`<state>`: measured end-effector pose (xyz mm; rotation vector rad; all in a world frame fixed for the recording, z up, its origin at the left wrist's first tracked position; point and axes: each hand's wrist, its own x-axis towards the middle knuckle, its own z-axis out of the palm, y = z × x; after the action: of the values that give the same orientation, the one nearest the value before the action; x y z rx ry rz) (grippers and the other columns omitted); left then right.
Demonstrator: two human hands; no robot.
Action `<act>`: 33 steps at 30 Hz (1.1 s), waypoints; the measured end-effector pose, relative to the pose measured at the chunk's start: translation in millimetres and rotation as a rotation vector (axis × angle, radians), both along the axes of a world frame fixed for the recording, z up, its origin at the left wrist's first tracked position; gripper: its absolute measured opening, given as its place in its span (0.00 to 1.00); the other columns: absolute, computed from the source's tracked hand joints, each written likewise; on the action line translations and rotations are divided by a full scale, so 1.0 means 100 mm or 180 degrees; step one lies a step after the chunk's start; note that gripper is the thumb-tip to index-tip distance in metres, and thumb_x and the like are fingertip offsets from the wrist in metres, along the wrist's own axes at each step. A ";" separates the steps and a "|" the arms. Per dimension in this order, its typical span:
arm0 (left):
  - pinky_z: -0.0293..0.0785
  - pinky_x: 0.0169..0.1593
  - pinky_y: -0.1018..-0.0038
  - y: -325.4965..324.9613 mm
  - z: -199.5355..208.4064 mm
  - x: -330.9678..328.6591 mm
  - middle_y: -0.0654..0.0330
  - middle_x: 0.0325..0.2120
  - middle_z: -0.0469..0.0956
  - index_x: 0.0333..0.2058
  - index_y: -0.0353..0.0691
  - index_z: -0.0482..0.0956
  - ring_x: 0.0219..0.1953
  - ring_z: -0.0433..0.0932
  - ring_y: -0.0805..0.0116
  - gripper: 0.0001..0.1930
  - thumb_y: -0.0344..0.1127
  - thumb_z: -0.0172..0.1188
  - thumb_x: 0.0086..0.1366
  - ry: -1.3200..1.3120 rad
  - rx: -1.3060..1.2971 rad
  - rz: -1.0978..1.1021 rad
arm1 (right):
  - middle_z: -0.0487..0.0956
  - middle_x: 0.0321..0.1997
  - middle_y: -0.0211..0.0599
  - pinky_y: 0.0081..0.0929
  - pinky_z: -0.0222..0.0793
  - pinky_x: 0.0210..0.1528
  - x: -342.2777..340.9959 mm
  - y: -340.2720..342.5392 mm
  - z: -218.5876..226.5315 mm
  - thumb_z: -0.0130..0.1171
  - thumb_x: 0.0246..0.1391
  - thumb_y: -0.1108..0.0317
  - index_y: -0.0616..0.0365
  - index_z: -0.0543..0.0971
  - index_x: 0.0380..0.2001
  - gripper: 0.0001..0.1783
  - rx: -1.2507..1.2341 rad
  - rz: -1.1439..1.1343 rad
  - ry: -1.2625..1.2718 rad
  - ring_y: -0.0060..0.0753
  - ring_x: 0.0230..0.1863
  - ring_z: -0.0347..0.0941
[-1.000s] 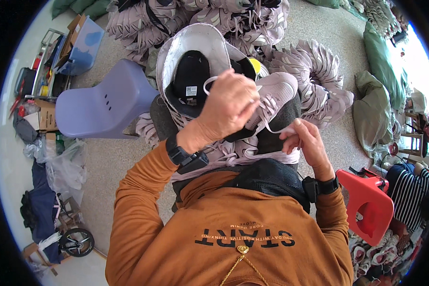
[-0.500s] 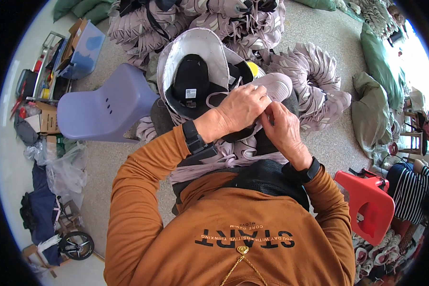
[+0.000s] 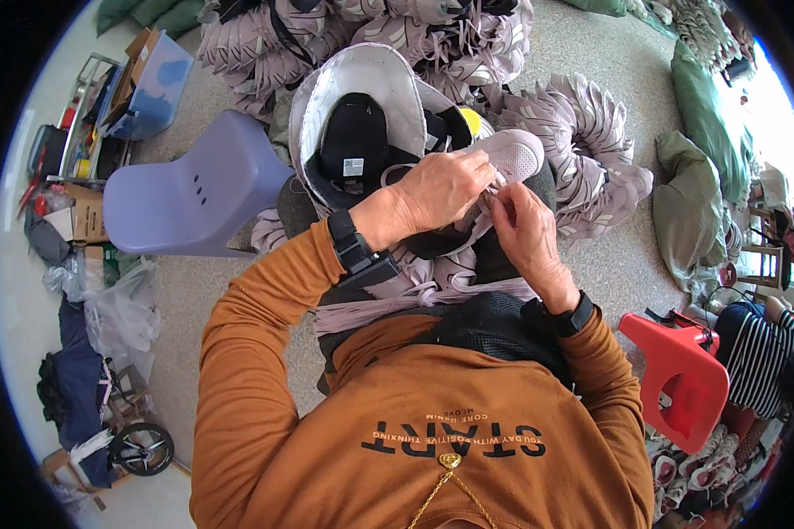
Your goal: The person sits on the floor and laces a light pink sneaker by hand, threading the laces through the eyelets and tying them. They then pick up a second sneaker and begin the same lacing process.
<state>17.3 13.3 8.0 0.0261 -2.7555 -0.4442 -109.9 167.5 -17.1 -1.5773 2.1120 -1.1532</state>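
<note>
A pale pink sneaker with a perforated toe lies over my lap, toe pointing away to the right. My left hand is closed in a pinch over its lacing area, with a thin pale shoelace at the fingertips. Against the sneaker's near side, the thumb and fingers of my right hand are pinched together at the eyelet edge. Both hands partly hide the lacing. Just left of them stands a white-lined bag with a black insole-shaped piece inside. A bundle of pale laces lies across my lap.
Stacked pink shoe uppers are heaped ahead, and a ring of them lies on the right. A purple chair stands left, a red stool right. Beyond the stool is a person in a striped top.
My fingertips have parted slightly, the right hand drawing a little down and away from the left. More of the sneaker's lacing edge shows between them.
</note>
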 end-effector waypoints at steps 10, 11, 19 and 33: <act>0.81 0.41 0.66 -0.05 -0.06 0.00 0.50 0.32 0.75 0.33 0.33 0.74 0.36 0.80 0.53 0.06 0.29 0.58 0.58 0.0139 -0.0079 -0.0062 | 0.78 0.33 0.45 0.41 0.73 0.33 0.03 -0.04 -0.01 0.62 0.55 0.71 0.60 0.74 0.34 0.08 0.0044 -0.0123 -0.0073 0.51 0.31 0.78; 0.80 0.41 0.66 -0.05 -0.06 0.00 0.50 0.32 0.75 0.33 0.33 0.74 0.37 0.80 0.53 0.07 0.29 0.58 0.58 0.0115 -0.0055 -0.0049 | 0.78 0.33 0.45 0.41 0.73 0.33 0.04 -0.04 -0.01 0.62 0.55 0.71 0.60 0.74 0.35 0.08 -0.0022 -0.0167 -0.0152 0.52 0.31 0.78; 0.80 0.42 0.66 -0.04 -0.08 0.00 0.50 0.33 0.75 0.33 0.33 0.75 0.37 0.80 0.52 0.07 0.29 0.58 0.57 0.0119 -0.0018 -0.0028 | 0.77 0.32 0.46 0.45 0.72 0.33 0.07 -0.07 0.06 0.61 0.57 0.67 0.58 0.73 0.33 0.08 0.0148 -0.0099 0.0328 0.54 0.31 0.77; 0.79 0.42 0.65 -0.02 -0.08 0.00 0.50 0.32 0.75 0.33 0.33 0.75 0.37 0.79 0.52 0.06 0.29 0.58 0.60 0.0174 -0.0047 -0.0047 | 0.76 0.31 0.45 0.45 0.72 0.32 0.05 -0.01 0.04 0.61 0.58 0.69 0.59 0.73 0.33 0.08 0.0143 -0.0003 0.0520 0.54 0.31 0.77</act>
<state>17.2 11.5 -0.1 -0.0100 -2.7067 -0.4224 -105.2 166.0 -12.9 -1.7027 2.2229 -1.0006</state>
